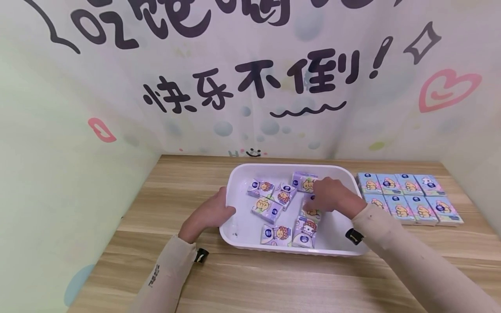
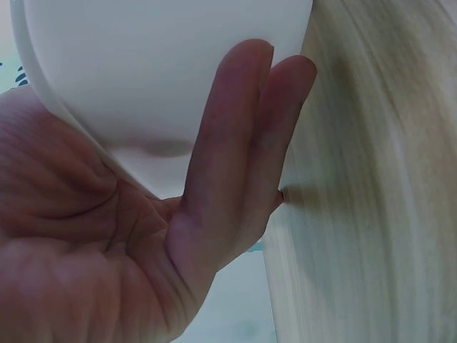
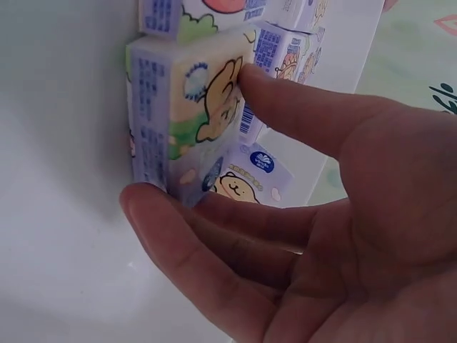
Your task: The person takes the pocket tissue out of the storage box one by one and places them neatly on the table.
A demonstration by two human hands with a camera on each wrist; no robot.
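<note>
A white plastic tub point(image 1: 242, 224) stands on the wooden table with several small cartoon-printed tissue packs lying loose inside. At the tub's left end my left hand point(image 1: 209, 211) holds the wall, thumb over the rim and fingers along the outside. In the left wrist view, two fingers point(image 2: 228, 136) lie nearly straight against the white outer wall. Inside the tub, on its right side, my right hand point(image 1: 330, 194) pinches a tissue pack point(image 3: 207, 107) between thumb and fingertips. Other packs touch or lie close to that one. From the head view, my hand partly covers the held pack.
To the right of the tub, several tissue packs point(image 1: 411, 208) lie side by side in two rows on the table point(image 1: 156, 256). A white printed cloth point(image 1: 250, 126) hangs behind the table, and a pale wall point(image 1: 58, 174) rises on the left.
</note>
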